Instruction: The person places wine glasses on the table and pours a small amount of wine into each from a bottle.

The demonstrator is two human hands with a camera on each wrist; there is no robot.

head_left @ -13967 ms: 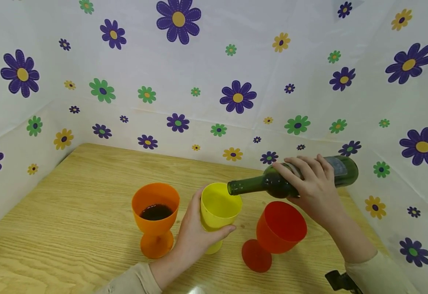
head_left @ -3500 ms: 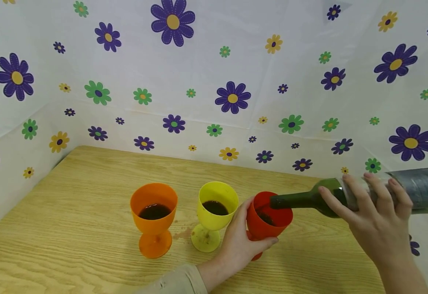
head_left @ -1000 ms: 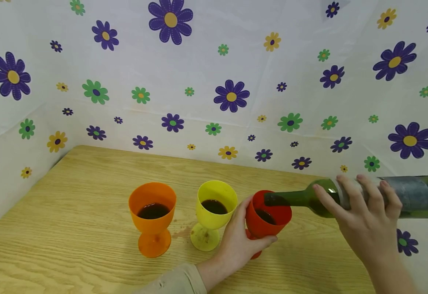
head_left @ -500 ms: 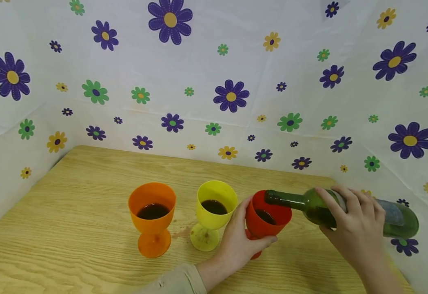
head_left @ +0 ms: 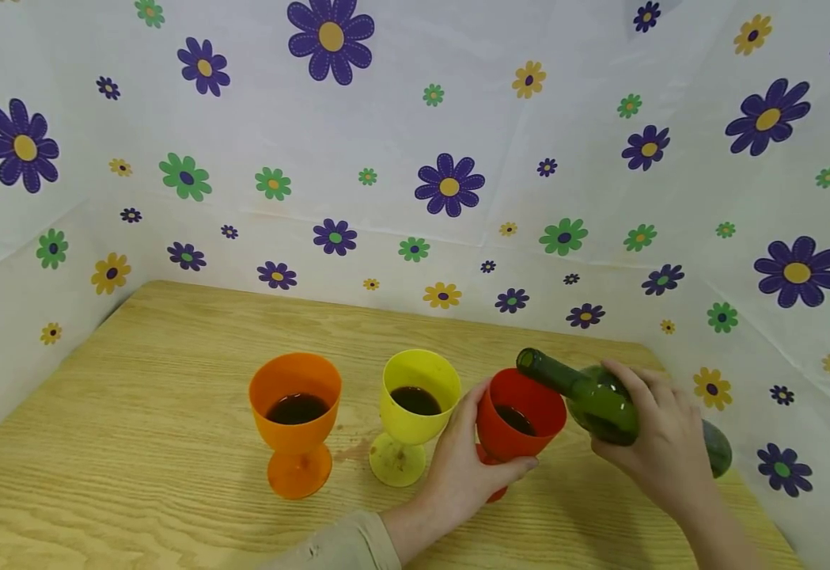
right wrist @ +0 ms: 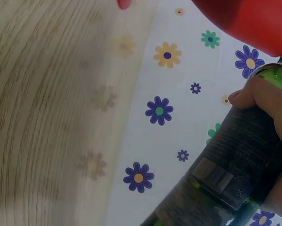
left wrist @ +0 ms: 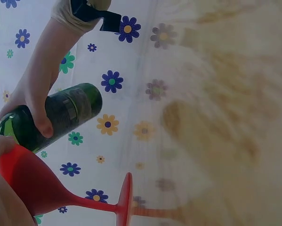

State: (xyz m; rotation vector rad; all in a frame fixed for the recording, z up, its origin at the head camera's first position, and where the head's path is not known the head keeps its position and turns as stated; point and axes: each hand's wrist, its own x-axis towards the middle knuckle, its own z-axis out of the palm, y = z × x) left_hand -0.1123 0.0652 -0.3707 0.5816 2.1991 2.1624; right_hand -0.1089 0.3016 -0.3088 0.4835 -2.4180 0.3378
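In the head view my left hand (head_left: 460,467) grips a red goblet (head_left: 503,431) by its bowl, fingers behind and thumb in front. Dark liquid lies in the goblet's bottom. My right hand (head_left: 660,443) holds a green wine bottle (head_left: 603,404) round its body. The bottle's neck leans over the red goblet's right rim, with its mouth tipped upward. No stream of liquid shows. The bottle's label (right wrist: 221,174) is visible in the right wrist view. The red goblet's stem and foot (left wrist: 125,200) show in the left wrist view.
Left of my left hand stands a yellow goblet (head_left: 415,431) with dark liquid inside. Farther left is an orange goblet (head_left: 297,435), also holding dark liquid. All are on a wooden table (head_left: 137,412), with a few wet spots near the yellow foot. Flower-printed white sheeting (head_left: 358,142) encloses it.
Over the last second the bottle's base has swung down and left, its mouth rising out of the red goblet. Earlier the left hand moved from the yellow goblet to the red, and both gained dark liquid.
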